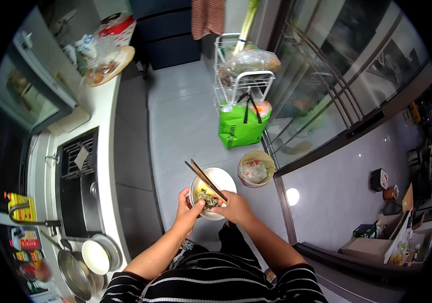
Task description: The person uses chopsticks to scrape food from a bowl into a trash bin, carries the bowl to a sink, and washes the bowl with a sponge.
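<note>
While left hand (187,212) holds bowl (222,177), right hand (236,208) grips chopsticks (206,181); food (207,200) inside.

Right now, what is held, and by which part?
The left hand holds a white bowl by its left rim; the right hand holds chopsticks by their near end.

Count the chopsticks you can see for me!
2. Both chopsticks are together in the right hand, slanting across the white bowl. More could be hidden in the clutter.
</note>
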Tool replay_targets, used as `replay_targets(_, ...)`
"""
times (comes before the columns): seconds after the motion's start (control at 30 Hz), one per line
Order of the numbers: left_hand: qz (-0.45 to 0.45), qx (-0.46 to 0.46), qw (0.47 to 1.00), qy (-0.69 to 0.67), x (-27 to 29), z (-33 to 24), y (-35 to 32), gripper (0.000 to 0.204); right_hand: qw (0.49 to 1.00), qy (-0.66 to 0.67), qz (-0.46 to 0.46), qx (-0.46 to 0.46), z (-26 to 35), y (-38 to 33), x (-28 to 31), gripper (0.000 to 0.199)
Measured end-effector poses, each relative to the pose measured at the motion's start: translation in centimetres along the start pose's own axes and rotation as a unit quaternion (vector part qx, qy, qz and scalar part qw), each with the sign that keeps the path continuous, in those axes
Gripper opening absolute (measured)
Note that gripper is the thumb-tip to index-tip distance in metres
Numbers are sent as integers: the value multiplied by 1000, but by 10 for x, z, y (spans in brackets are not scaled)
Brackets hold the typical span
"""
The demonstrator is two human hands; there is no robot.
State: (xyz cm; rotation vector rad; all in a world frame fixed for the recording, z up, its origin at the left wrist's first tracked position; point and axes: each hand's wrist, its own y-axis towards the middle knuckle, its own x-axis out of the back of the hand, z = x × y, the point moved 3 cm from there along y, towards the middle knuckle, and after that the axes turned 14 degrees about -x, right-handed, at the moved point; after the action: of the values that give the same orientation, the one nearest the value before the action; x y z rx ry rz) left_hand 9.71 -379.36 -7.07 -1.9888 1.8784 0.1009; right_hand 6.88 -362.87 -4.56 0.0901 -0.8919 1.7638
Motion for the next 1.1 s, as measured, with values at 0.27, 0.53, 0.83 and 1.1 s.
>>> replay_targets(0.27,36,62,997,28,-100,71,88,64,990,109,-42,-77,-102,68,74,52)
replay_targets(0.53,105,92,989,44,-155,147,160,63,960,217,-131,-118,-189,131,89,50)
replay_targets(0.83,205,106,973,15,-178,235,224,64,880,362,-266,-156,-255,177,89,39)
replay_targets(1.1,252,62,958,122,-177,264,238,67,866,207,-344,-297,-281,209,91,41)
